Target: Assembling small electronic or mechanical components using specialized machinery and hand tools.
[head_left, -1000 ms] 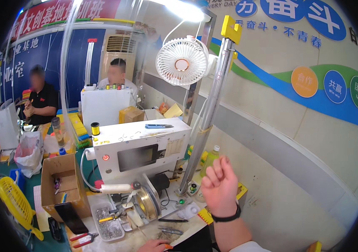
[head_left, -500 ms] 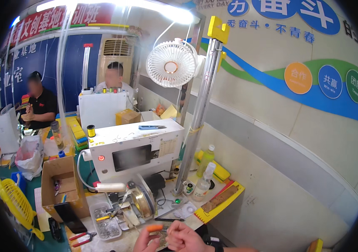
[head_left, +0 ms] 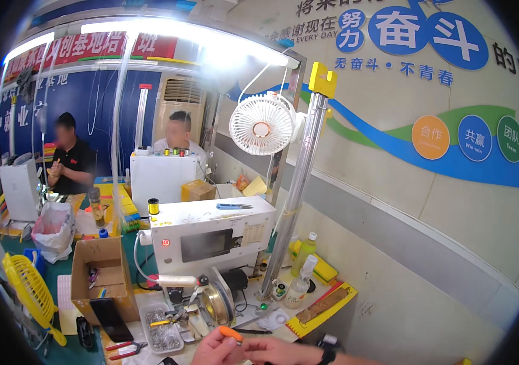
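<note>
At the lower edge of the head view, my left hand (head_left: 215,349) and my right hand (head_left: 267,349) meet over the near edge of the worktable. An orange piece (head_left: 231,333), looking like a finger cot, sits at the left index fingertip. Just below it, the left fingers close on something small with a metallic glint, too small to name. My right fingers are pressed together against the same spot, and what they hold is hidden. A dark band circles my right wrist. Close beyond my hands stands a machine with a brass-coloured wheel (head_left: 214,303).
A clear tray (head_left: 177,345) of small metal parts and red-handled pliers (head_left: 127,350) lie left of my hands. Behind are a cardboard box (head_left: 127,298), a phone (head_left: 112,320) and a white machine (head_left: 168,243). Bottles (head_left: 299,289) stand right. Two people sit farther back.
The view has shifted, so the scene sits lower and slightly right. My right hand has turned from a raised fist to lie lower, its fingers reaching to the left hand's fingertips.
</note>
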